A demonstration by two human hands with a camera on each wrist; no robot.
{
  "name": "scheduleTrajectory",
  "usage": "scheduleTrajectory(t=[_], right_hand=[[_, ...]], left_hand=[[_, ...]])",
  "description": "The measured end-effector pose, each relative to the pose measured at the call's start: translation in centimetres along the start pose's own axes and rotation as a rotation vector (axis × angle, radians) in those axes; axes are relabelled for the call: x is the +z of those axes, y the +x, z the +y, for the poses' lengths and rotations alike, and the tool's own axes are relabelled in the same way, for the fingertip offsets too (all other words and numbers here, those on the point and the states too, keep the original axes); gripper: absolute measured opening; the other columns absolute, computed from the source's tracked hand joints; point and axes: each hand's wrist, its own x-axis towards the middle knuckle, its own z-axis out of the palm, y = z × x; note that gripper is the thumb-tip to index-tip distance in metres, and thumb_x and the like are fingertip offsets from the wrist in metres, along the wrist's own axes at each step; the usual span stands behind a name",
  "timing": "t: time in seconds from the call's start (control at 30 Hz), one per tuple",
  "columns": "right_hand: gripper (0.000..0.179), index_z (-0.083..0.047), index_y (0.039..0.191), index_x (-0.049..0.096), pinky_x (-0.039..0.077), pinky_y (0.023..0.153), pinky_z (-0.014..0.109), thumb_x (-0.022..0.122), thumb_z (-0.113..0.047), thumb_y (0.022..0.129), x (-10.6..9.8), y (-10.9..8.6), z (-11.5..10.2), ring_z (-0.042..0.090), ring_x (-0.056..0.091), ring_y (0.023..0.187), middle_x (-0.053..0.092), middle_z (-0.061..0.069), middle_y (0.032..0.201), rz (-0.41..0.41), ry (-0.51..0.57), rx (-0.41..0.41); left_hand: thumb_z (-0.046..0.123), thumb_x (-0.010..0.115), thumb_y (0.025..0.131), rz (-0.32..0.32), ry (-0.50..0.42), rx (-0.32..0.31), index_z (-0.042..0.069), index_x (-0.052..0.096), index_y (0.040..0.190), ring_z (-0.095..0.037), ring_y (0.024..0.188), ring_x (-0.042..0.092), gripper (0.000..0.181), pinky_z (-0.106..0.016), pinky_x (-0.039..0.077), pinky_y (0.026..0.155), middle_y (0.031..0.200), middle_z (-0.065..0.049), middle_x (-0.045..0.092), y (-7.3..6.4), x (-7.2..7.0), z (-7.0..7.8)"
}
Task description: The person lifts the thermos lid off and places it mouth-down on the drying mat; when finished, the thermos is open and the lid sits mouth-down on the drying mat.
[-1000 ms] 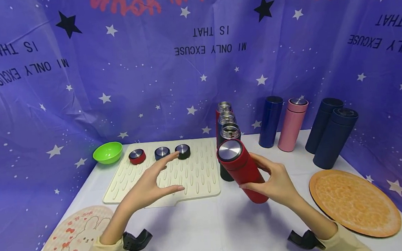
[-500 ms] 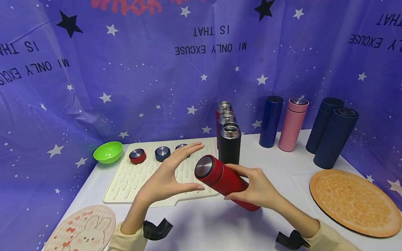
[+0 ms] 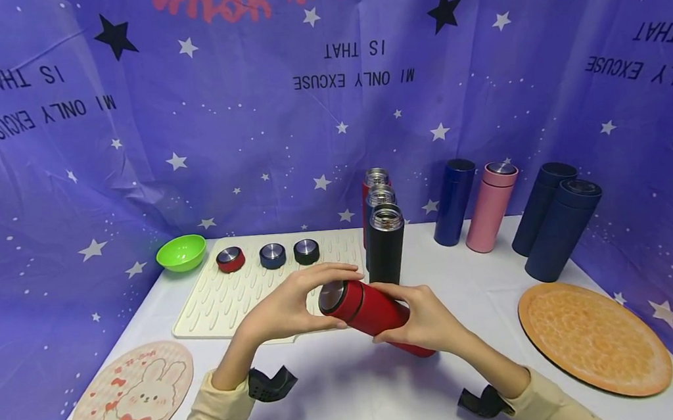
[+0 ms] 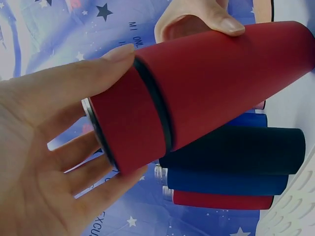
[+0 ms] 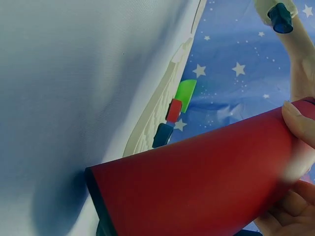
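A red thermos flask (image 3: 380, 312) with a silver-topped lid is held tilted over the white table, its lid end toward the left. My right hand (image 3: 431, 318) grips the middle of its body, thumb in front and fingers behind. Around the lid (image 4: 130, 118) curl the thumb and fingers of my left hand (image 3: 287, 306); the thumb tip lies at the dark seam below the lid. Just behind stand a black flask (image 3: 386, 252), a blue flask (image 3: 380, 197) and another red flask (image 3: 376, 178) in a row, lidless with steel necks showing.
On the cream ribbed mat (image 3: 214, 312) lie a red lid (image 3: 230, 260), a blue lid (image 3: 272, 256) and a black lid (image 3: 307, 252). A green bowl (image 3: 182, 254) sits back left. Several lidded flasks, one pink (image 3: 491, 211), stand right. Round placemats (image 3: 596, 341) flank both sides.
The red flask has swung down and left into a stronger tilt in my right hand. My left hand has moved right from over the mat to the flask's lid.
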Motion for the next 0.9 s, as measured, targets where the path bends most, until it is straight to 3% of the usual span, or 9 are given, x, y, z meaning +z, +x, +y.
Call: scheduleTrajectory(t=[0.27, 0.43, 0.63, 0.73, 0.9], right_hand=[[0.074, -0.013, 0.127, 0.062, 0.056, 0.078, 0.029, 0.092, -0.03, 0.061, -0.3, 0.0, 0.4, 0.008, 0.064, 0.091, 0.068, -0.004, 0.114, -0.023, -0.007, 0.014], [0.075, -0.016, 0.125, 0.063, 0.056, 0.079, 0.03, 0.094, -0.028, 0.058, -0.3, 0.0, 0.5, 0.008, 0.065, 0.092, 0.067, -0.005, 0.115, 0.026, -0.003, 0.001], [0.075, -0.014, 0.124, 0.064, 0.056, 0.076, 0.029, 0.095, -0.027, 0.057, -0.1, 0.0, 0.4, 0.01, 0.065, 0.091, 0.068, -0.005, 0.114, 0.081, -0.01, -0.076], [0.075, -0.014, 0.124, 0.064, 0.056, 0.074, 0.029, 0.094, -0.027, 0.057, 0.0, -0.1, 0.4, 0.01, 0.064, 0.092, 0.067, -0.004, 0.114, 0.107, -0.039, -0.104], [0.076, -0.014, 0.125, 0.064, 0.056, 0.072, 0.029, 0.094, -0.027, 0.056, 0.2, -0.2, 0.3, 0.011, 0.063, 0.092, 0.067, -0.003, 0.112, 0.153, -0.105, -0.115]], left_hand=[[0.014, 0.088, 0.069, 0.021, -0.023, 0.021, 0.017, 0.06, 0.129, -0.012, 0.12, 0.053, 0.066, -0.034, 0.047, 0.098, 0.13, 0.006, 0.058, -0.1, -0.1, -0.5], [0.016, 0.09, 0.067, 0.072, -0.041, 0.06, 0.016, 0.064, 0.125, -0.013, 0.112, 0.058, 0.063, -0.03, 0.054, 0.087, 0.124, 0.004, 0.061, -0.1, -0.1, -0.9], [0.02, 0.089, 0.066, 0.114, -0.039, 0.097, 0.017, 0.066, 0.12, -0.014, 0.108, 0.061, 0.059, -0.029, 0.056, 0.083, 0.12, 0.004, 0.063, -0.2, 0.0, -1.1], [0.02, 0.09, 0.065, 0.135, -0.038, 0.078, 0.016, 0.067, 0.119, -0.013, 0.106, 0.062, 0.058, -0.027, 0.057, 0.078, 0.117, 0.004, 0.065, -0.2, 0.0, -1.1], [0.013, 0.091, 0.064, 0.191, -0.065, -0.024, 0.009, 0.068, 0.116, -0.014, 0.098, 0.064, 0.057, -0.028, 0.058, 0.071, 0.11, 0.002, 0.068, 0.1, 0.0, 0.0]])
